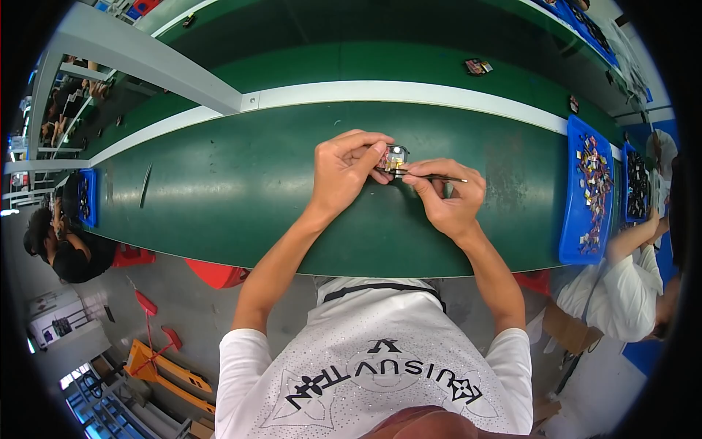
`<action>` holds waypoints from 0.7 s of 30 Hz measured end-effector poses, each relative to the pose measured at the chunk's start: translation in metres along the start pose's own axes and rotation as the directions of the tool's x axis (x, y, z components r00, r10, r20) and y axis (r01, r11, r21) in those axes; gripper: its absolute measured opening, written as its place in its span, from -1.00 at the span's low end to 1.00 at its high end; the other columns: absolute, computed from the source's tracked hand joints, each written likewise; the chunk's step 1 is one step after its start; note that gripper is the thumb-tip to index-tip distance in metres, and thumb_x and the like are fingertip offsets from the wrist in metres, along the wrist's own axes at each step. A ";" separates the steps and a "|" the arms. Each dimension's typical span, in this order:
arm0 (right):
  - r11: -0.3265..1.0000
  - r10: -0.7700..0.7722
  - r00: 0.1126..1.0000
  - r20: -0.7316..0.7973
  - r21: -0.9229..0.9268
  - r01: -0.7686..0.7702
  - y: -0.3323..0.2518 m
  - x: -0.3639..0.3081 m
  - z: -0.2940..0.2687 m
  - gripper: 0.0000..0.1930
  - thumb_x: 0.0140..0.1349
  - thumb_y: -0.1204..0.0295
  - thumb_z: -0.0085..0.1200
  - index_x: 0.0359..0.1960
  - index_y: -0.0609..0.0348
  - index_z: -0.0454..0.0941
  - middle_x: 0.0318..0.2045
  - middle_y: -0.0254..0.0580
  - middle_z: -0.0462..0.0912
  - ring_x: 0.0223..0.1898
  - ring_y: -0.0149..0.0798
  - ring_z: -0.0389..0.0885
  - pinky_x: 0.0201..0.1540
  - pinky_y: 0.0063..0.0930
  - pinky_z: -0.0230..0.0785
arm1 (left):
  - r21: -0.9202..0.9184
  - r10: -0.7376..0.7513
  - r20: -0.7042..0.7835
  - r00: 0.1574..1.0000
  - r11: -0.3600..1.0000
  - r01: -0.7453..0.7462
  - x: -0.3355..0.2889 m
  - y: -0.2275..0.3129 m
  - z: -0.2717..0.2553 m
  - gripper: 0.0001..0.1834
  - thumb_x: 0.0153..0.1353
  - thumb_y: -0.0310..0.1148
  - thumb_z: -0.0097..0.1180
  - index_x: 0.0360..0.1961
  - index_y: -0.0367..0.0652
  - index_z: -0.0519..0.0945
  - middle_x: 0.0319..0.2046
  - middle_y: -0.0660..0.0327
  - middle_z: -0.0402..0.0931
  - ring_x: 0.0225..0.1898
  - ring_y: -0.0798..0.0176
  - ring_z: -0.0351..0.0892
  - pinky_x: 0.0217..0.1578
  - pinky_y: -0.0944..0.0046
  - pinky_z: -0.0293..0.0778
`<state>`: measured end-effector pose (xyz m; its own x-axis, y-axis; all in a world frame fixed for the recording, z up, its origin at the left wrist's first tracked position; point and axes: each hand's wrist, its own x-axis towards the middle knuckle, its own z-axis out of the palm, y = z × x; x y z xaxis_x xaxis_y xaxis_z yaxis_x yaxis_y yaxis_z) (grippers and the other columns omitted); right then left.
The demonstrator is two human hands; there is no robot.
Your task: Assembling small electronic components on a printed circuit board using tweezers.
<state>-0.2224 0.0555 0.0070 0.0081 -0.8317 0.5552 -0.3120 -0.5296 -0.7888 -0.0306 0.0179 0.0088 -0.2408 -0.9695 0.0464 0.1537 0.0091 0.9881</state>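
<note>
Over the middle of the green table (256, 227), my left hand (340, 168) grips a small open electronic device (395, 154) with a dark frame. Its inside shows a pale round spot and yellow and reddish bits too small to name. My right hand (452, 199) pinches a thin dark tool (443, 178) that looks like tweezers. The tool's working end meets the device's lower edge, while its other end sticks out to the right. Both hands are close together, and my fingers hide part of the device.
At the right end stands a blue tray (570, 238) of small colourful parts; another with black parts is beyond it. A dark thin strip (145, 184) lies at left. Past the white rail (380, 91), a device (477, 66) rests on a green belt. People sit at both sides.
</note>
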 end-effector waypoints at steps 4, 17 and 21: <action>1.000 0.003 1.000 -0.002 -0.013 -0.003 0.001 0.000 -0.001 -0.87 0.03 0.61 0.43 -0.40 0.18 0.72 -0.40 -0.28 0.80 -0.78 -0.58 0.29 -0.69 -0.64 0.07 | -0.013 -0.053 0.039 0.998 0.998 0.054 0.000 0.002 -0.002 -0.80 0.36 -0.57 0.16 -0.07 -0.50 0.66 -0.21 0.00 0.62 -0.38 0.22 0.73 -0.41 0.37 0.73; 0.973 -0.179 0.981 0.074 -0.136 0.188 0.002 0.001 0.001 -0.86 0.02 0.63 0.37 -0.45 0.08 0.70 -0.43 -0.31 0.80 -0.54 -0.40 0.72 -0.62 -0.56 0.13 | 0.211 -0.066 0.027 0.997 0.976 0.059 0.000 0.003 0.002 -0.76 0.29 -0.64 0.21 -0.03 -0.49 0.62 -0.24 0.06 0.64 -0.30 0.27 0.75 -0.32 0.40 0.73; 0.966 -0.188 0.979 0.079 -0.166 0.199 0.002 0.000 0.000 -0.85 0.01 0.64 0.37 -0.46 0.07 0.70 -0.43 -0.32 0.80 -0.57 -0.41 0.68 -0.61 -0.55 0.13 | 0.218 -0.129 0.034 0.991 0.969 0.119 0.001 0.010 0.002 -0.75 0.29 -0.61 0.22 -0.02 -0.48 0.61 -0.28 0.04 0.68 -0.32 0.28 0.75 -0.34 0.39 0.72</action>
<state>-0.2228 0.0541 0.0056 0.1417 -0.7280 0.6708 -0.4577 -0.6490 -0.6077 -0.0310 0.0175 0.0186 -0.2913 -0.9535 -0.0769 -0.0891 -0.0530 0.9946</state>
